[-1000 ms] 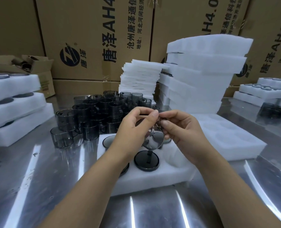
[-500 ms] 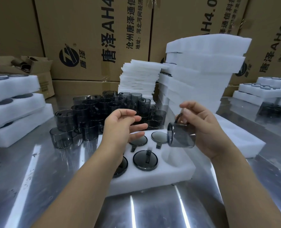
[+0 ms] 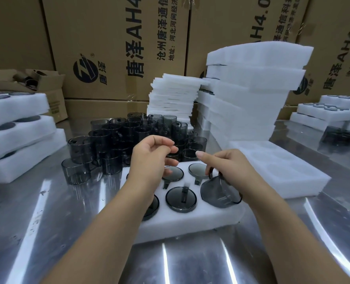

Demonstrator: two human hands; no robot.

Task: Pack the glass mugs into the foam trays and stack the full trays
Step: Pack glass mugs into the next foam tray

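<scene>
A white foam tray (image 3: 182, 222) lies in front of me on the steel table, with several smoky grey glass mugs (image 3: 180, 199) seated upside down in its holes. My right hand (image 3: 229, 171) grips another grey mug (image 3: 219, 190), tilted, at the tray's near right hole. My left hand (image 3: 151, 160) hovers over the tray's left side, holding nothing, fingers loosely curled. Behind the tray stands a crowd of loose grey mugs (image 3: 116, 144), some stacked.
An empty foam tray (image 3: 280, 169) lies to the right, with a tall stack of foam trays (image 3: 250, 99) and thin foam sheets (image 3: 172, 99) behind. Filled tray stacks sit at left (image 3: 16, 136) and far right (image 3: 325, 113). Cardboard boxes (image 3: 112, 48) wall the back.
My right hand has taken the mug away from my left hand and lowered it down to the tray's near right hole. My left hand let go and stayed over the tray.
</scene>
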